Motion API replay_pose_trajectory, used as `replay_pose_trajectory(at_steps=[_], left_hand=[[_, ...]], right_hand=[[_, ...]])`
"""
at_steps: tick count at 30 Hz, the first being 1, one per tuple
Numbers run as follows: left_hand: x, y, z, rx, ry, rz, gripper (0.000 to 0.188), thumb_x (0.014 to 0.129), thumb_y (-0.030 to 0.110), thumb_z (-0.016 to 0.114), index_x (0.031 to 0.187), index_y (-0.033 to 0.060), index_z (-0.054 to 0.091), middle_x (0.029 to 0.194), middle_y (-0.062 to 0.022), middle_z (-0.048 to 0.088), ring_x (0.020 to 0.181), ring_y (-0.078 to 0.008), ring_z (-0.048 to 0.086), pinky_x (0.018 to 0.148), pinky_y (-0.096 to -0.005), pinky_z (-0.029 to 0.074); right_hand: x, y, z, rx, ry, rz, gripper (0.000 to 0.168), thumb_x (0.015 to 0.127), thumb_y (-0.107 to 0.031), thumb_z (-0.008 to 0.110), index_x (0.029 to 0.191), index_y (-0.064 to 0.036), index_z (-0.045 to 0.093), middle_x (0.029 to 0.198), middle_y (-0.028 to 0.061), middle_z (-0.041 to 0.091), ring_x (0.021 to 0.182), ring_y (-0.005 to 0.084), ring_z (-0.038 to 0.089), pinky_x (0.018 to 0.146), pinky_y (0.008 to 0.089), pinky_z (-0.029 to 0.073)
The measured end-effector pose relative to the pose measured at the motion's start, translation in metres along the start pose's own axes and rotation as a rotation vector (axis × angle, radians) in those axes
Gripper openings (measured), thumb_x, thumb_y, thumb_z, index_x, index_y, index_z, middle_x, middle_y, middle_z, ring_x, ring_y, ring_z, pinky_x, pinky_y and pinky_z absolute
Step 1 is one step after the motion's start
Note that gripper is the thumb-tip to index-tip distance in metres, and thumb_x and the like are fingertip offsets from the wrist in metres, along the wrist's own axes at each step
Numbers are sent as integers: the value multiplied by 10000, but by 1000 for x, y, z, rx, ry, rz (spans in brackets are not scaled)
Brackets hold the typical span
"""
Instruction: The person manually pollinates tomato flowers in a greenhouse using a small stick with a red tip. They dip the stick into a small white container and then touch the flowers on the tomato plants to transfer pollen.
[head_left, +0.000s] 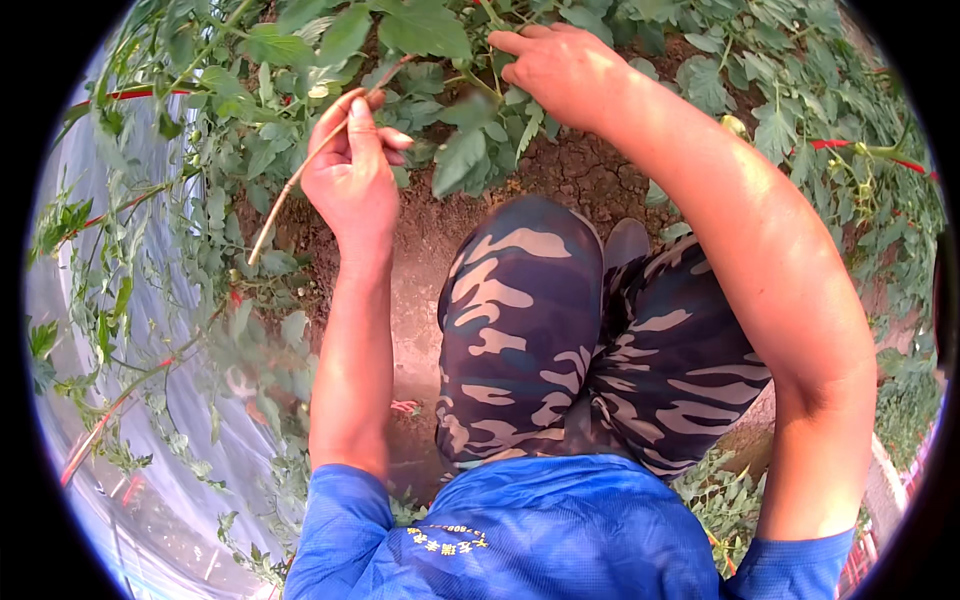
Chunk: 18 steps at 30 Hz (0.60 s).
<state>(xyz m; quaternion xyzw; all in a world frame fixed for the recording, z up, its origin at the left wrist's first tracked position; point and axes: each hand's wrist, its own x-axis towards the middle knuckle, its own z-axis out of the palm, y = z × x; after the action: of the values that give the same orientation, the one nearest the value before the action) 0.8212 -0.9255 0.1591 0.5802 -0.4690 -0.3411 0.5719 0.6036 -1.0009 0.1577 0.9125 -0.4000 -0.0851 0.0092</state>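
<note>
My left hand (351, 161) pinches a thin, pale brown stick or dry stem (279, 206) between thumb and fingers. The stick slants from the lower left up to the right, its darker upper end reaching among the leaves. At the top centre, my right hand (564, 75) reaches into a tomato plant (459, 159). Its index finger and thumb are beside a green stem (484, 84); leaves partly cover the other fingers, so whether they grip anything is unclear. Cracked brown soil (585, 169) shows beneath the foliage.
My bent knees in camouflage trousers (517, 300) are below the hands. Red twine (150, 94) runs along stems at the left, in front of clear plastic sheeting (142, 300). More tomato plants (862, 195) crowd the right, and a pale green tomato (733, 125) hangs beside my right forearm.
</note>
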Motion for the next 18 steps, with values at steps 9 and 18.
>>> replay_pose_trajectory(at_steps=[9,18], left_hand=[[24,-17,18,44,1,54,229,1008,144,560,1129,-40,623,1030,-138,711,673,-120,647,571,-224,491],[46,-42,34,145,-71,1,186,1000,133,534,1020,-37,607,721,-78,688,568,-77,568,526,-229,451]], right_hand=[[11,0,-13,-27,-151,36,305,768,-72,720,1070,-115,735,1428,-40,492,1223,195,557,930,343,528],[7,2,-6,-17,-98,20,386,759,-26,692,1127,-141,698,1480,30,439,1251,218,533,1025,359,468]])
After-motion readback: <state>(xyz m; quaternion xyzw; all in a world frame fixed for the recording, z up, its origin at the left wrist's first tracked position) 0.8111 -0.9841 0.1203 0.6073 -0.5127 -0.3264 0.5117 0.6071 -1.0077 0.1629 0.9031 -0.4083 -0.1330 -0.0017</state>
